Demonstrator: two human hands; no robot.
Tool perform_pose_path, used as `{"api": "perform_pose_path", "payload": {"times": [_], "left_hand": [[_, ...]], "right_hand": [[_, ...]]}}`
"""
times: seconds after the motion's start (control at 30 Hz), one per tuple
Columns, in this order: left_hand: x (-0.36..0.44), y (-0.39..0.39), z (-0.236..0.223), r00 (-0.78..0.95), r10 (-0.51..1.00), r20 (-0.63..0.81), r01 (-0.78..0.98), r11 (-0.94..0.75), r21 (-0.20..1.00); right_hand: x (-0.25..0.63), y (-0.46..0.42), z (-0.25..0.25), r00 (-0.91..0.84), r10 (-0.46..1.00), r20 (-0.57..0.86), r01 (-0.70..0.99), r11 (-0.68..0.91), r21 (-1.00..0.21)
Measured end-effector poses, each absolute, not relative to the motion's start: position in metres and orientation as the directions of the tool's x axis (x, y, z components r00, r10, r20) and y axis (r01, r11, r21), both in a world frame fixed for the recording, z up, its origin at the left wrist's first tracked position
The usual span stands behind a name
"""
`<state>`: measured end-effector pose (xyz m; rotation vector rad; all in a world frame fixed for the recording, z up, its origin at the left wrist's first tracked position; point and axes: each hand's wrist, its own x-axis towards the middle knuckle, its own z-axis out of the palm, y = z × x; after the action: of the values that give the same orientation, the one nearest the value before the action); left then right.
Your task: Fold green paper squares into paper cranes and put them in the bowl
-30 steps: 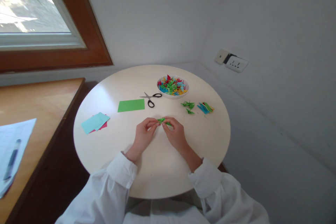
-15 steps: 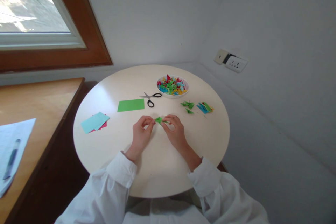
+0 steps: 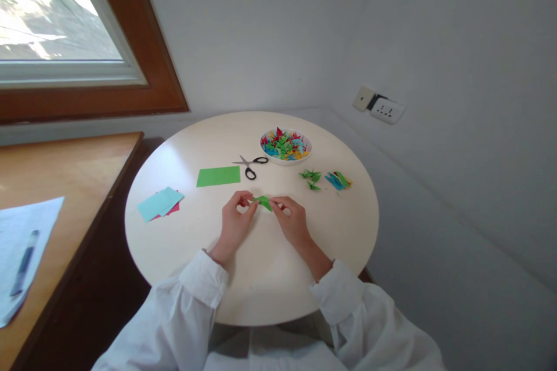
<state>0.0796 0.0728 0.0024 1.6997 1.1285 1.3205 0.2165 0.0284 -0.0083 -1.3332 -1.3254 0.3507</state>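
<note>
From here I see both bare hands nearly closed at the fingertips: the left hand point(image 3: 234, 225) pinches one end of the small folded piece of bright green paper point(image 3: 264, 203), the right hand point(image 3: 294, 224) the other. The piece sits between them over the round white table point(image 3: 261, 272). It looks thin, so I judge that an uneven pull could tear it or skew its creases, and a loose pinch could let a fold spring open. The scissors with black handles point(image 3: 247, 163) lie with their blades apart beyond the left hand; a careless reach that way could nick a finger or push the flat green paper rectangle point(image 3: 217, 176) aside.
</note>
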Motion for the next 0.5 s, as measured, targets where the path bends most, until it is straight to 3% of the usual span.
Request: {"api": "perform_pose_path", "payload": {"times": [0.13,0.3,0.5], "left_hand": [[0.0790,0.0761,-0.0006,0.168,0.893,0.418,0.235,-0.448,0.863],[0.0804,0.0770,-0.0046,0.349,0.891,0.291,0.096,-0.343,0.934],[0.0804,0.0749,-0.0013,0.363,0.894,0.263,0.153,-0.335,0.930]], "right_hand": [[0.2158,0.0288,-0.0083,0.326,0.840,0.433,0.409,0.288,-0.866],[0.2157,0.0294,-0.0093,0.311,0.865,0.394,0.348,0.282,-0.894],[0.2168,0.0307,-0.0121,0.310,0.887,0.342,0.299,0.251,-0.921]]}}
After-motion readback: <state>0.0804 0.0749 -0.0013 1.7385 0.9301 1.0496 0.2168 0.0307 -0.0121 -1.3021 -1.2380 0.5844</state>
